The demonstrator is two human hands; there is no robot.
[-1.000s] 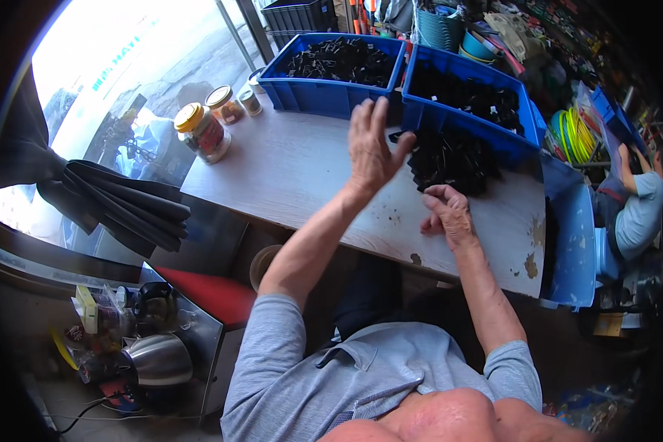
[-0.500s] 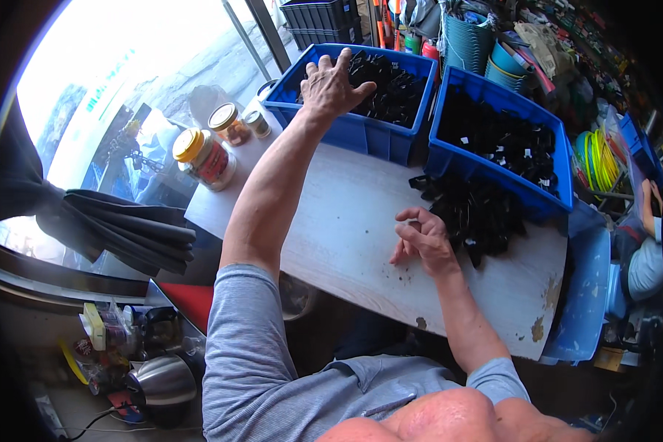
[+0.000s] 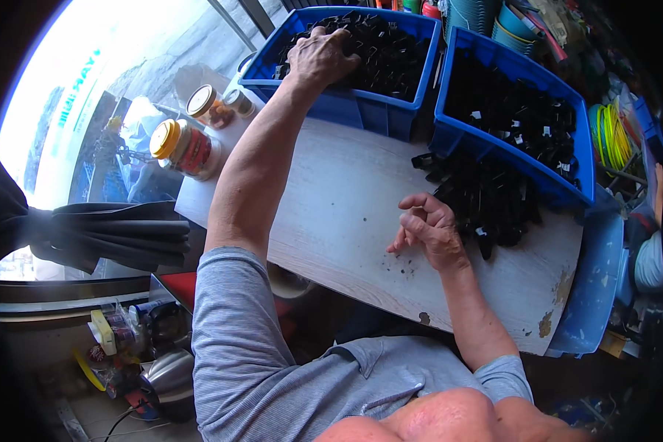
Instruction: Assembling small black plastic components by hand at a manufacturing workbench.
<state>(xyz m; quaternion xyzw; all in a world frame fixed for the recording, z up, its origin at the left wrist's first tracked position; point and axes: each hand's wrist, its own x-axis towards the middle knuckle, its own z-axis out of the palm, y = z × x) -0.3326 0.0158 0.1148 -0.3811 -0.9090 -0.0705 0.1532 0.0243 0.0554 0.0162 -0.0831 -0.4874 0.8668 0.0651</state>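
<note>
My left hand (image 3: 323, 60) reaches into the left blue bin (image 3: 368, 110), fingers spread and bent down onto small black parts (image 3: 390, 55). It looks open, though its fingertips are partly hidden among the parts. Over the table, my right hand (image 3: 431, 230) hovers or rests with loosely curled fingers held apart; nothing shows in it. Just right of that hand lies a heap of similar black parts (image 3: 490, 195) on the table, spilling from beside the right blue bin (image 3: 512, 158). The exact kind of part cannot be made out.
On the pale table (image 3: 339, 214), a yellow-lidded jar (image 3: 188, 149) and smaller jars (image 3: 210, 107) stand by the window at left. A pale blue plastic tub (image 3: 589, 287) sits beyond the right edge. A metal kettle (image 3: 169, 376) is at lower left.
My left hand has lowered from above the left bin down onto the black parts, its fingers bending. The right hand has barely moved. The whole view has shifted slightly.
</note>
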